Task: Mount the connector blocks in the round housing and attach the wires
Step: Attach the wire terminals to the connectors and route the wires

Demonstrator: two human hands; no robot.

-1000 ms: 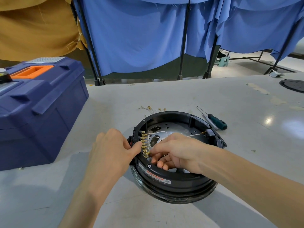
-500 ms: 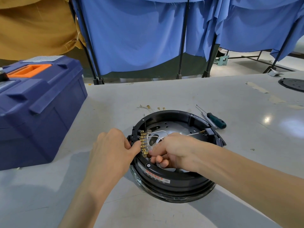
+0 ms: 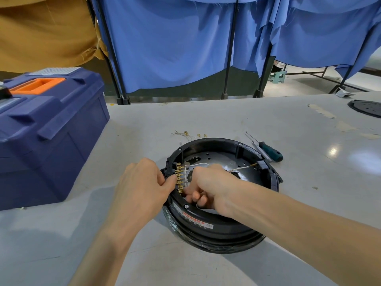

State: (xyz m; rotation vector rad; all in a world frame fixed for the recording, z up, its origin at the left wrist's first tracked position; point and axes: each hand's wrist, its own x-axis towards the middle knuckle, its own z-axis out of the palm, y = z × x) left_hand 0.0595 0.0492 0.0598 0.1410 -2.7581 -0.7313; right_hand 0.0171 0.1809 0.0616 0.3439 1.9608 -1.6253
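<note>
While left hand (image 3: pixel 142 182) clamps black connector block with brass tab row (image 3: pixel 179 178) against left wall of round black plastic housing (image 3: pixel 216 141) on grey tabletop (image 3: pixel 206 116), thumb on block, fingers curled outside rim, right hand (image 3: pixel 210 186) sits inside, just right of tabs, tips pinched, seemingly on thin white wire (image 3: pixel 196 164) end; pinch hidden. Tab row runs near-to-far; tabs point right. Likely push: leftward onto nearest tab.

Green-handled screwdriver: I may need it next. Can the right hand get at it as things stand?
Probably yes. The green-handled screwdriver lies uncovered on the grey table just past the rim of the round black housing. The right hand, curled on a white wire inside, would have to let go first.
</note>
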